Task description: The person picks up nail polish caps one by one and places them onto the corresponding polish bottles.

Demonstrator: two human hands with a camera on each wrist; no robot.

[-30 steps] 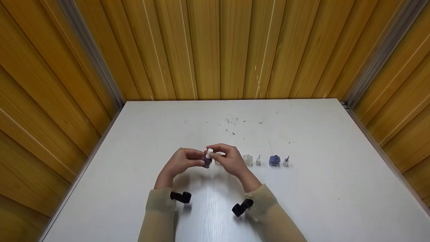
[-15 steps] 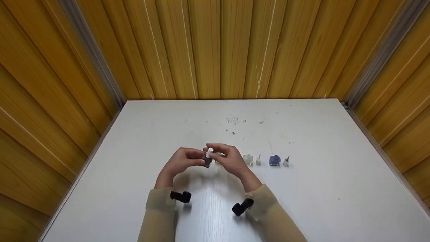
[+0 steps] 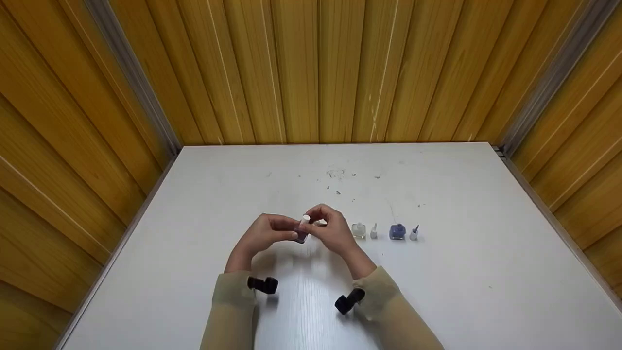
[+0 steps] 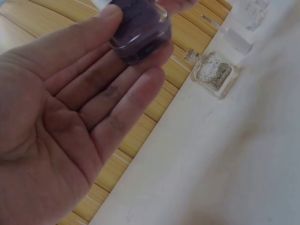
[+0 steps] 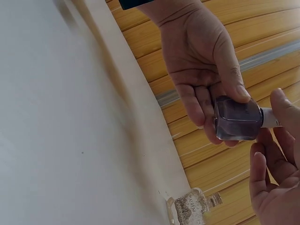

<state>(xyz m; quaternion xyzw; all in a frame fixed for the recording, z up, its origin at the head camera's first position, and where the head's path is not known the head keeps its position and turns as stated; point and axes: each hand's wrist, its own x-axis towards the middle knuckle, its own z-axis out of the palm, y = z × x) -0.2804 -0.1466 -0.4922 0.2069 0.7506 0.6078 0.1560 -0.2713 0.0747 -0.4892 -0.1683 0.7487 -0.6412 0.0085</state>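
My left hand (image 3: pixel 262 236) holds a small glass nail polish bottle (image 5: pixel 239 119) of dark purple polish between thumb and fingers, raised above the white table. Its white cap (image 3: pixel 305 219) sits on the neck, tilted toward the upper right in the head view. My right hand (image 3: pixel 334 234) pinches that cap with thumb and fingers. In the left wrist view, the purple bottle's top is cut off by the frame. Behind the right hand stands an uncapped glitter nail polish bottle (image 4: pixel 215 75), mostly hidden in the head view. Beside it is a white brush cap (image 4: pixel 236 41).
To the right stand an uncapped clear bottle (image 3: pixel 358 231) with its brush cap (image 3: pixel 373 232), then a blue-violet bottle (image 3: pixel 397 232) with its brush cap (image 3: pixel 414 235). Small dark marks spot the white table (image 3: pixel 233 184). Wood-patterned panels (image 3: pixel 301 73) enclose its back and sides.
My right hand's fingers have shifted round the cap, the index finger now more bent. The purple bottle has moved very slightly right; the left hand is nearly still.
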